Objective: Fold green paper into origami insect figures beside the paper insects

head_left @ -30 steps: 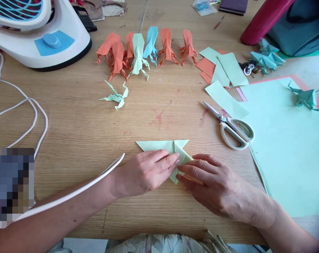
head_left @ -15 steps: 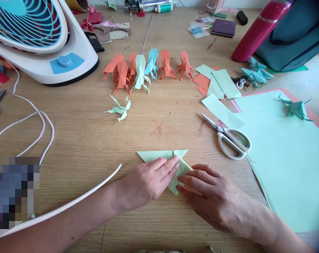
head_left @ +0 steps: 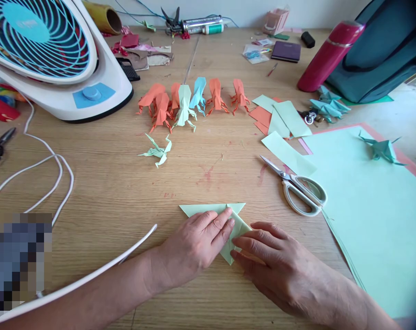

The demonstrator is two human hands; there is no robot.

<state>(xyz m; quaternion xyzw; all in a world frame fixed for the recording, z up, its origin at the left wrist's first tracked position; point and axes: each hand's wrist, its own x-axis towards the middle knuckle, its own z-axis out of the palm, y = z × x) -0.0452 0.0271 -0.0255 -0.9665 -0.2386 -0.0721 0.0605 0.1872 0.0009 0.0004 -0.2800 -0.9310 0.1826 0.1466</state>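
Note:
A folded sheet of pale green origami paper (head_left: 194, 209) lies on the wooden table in front of me, with a wide triangular top edge and a point toward me. My left hand (head_left: 194, 247) rests across its middle, fingers stretched flat and pressing it down. At the paper's right folded edge, my right hand (head_left: 280, 270) has its fingers curled, with the thumb and fingertips on the fold. The fingers cover part of the paper. To the right lie grey-handled scissors (head_left: 285, 177), apart from both hands, their blades together.
Several folded paper figures (head_left: 184, 103) stand behind. A small green figure (head_left: 158, 151) lies nearer. Cut paper pieces (head_left: 292, 118) and large green sheets (head_left: 369, 206) are on the right. A fan (head_left: 114, 87), white cable (head_left: 72, 176) and pink bottle (head_left: 326, 62) stand or lie around.
The camera view has tilted up slightly, so everything sits lower in the picture. Both hands stay at nearly the same place on the paper, whose folds look the same.

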